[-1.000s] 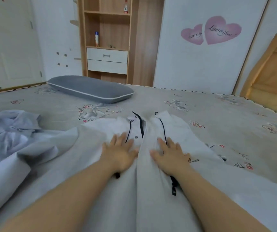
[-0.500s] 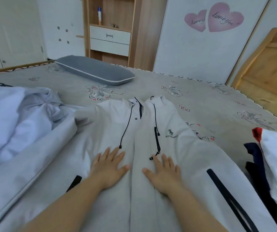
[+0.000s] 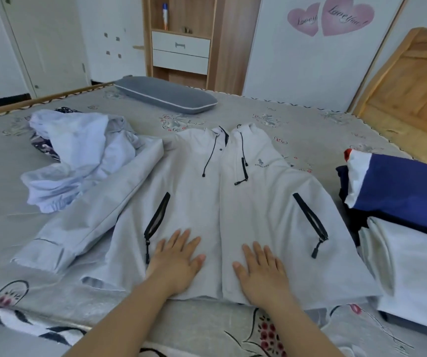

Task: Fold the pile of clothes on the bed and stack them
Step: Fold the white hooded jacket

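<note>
Nearest the camera, both forearms reach forward over the patterned bed sheet [image 3: 39,284]. The left hand [image 3: 176,261] lies palm down with straight, slightly spread fingers on the lower front of the white zip jacket [image 3: 233,207], just left of the closed centre zip; its grip is flat and open, pressing the cloth and holding nothing. The right hand [image 3: 261,271] lies the same way just right of the zip, fingers straight, also holding nothing. Both hands rest near the jacket's hem at about 6 o'clock of the garment.

The jacket is spread front-up across the middle of the bed, collar toward 12 o'clock, with black drawcords, two slanted black pocket zips and a small logo on the chest. Its sleeve at 9 o'clock stretches out down-left over the sheet.

At 3 o'clock, touching the jacket's edge, sits a stack of folded clothes [image 3: 413,253]: a white piece below, a navy, white and red one on top. At 10 o'clock lies a crumpled pale lilac garment [image 3: 78,161], heaped over some dark patterned cloth.

Farther off at 12 o'clock a grey pillow [image 3: 166,95] lies on the bed, and behind it stands a wooden shelf unit [image 3: 181,47] with white drawers. Two pink heart stickers [image 3: 331,18] mark the wall at 1 o'clock, and a wooden headboard [image 3: 413,81] leans at 2 o'clock.
</note>
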